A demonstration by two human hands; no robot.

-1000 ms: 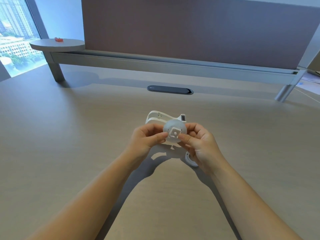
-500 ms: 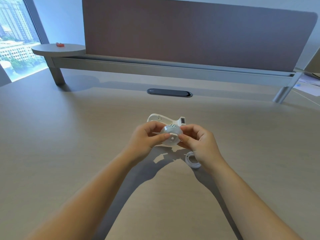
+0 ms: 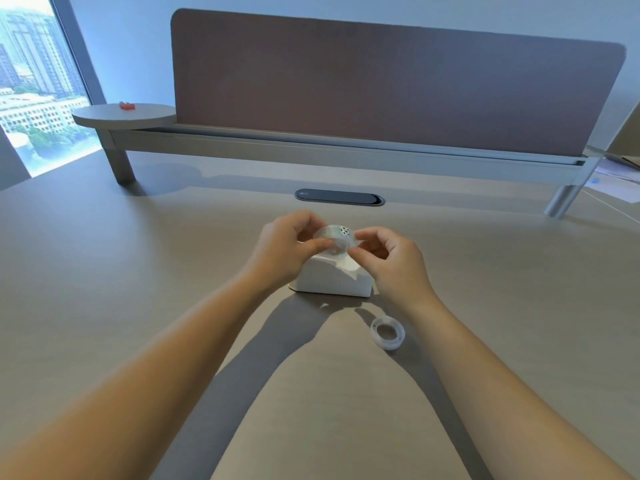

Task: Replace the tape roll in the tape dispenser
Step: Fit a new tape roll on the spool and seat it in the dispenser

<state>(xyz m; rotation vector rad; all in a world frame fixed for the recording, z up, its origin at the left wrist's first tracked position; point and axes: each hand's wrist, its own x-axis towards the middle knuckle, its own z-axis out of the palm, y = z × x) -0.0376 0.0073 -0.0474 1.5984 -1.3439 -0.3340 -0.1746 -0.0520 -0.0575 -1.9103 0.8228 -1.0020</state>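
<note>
1. Office desk [image 3: 138, 341], pale wood grain, bare across most of its top. A brown divider screen [image 3: 381, 84] runs along the far edge; a window with city buildings sits far left. A dark oval cable slot [image 3: 338, 196] lies just beyond the hands.
2. White tape dispenser [image 3: 330, 277] stands on the desk at centre, its flat side toward the camera. Sitting on the surface, it needs no holding, so both hands are free for the roll.
3. Tape roll [image 3: 335, 239], clear, is held directly above the dispenser's top. Whether it already touches the cradle is hidden by the fingers.
4. Left hand [image 3: 287, 247] pinches the roll's left edge between thumb and fingers, closed on it; judged as the steadying grip.
5. Right hand [image 3: 388, 258] pinches narrowly at the roll's right edge; whether it holds the roll itself or a loose tape end, I cannot tell.
6. A second, thin plastic ring [image 3: 388, 332] lies flat on the desk, near the right wrist and apart from the dispenser. Likely the spent core, parked out of the way.
7. Judgement: seating step, near the end of the job.
</note>
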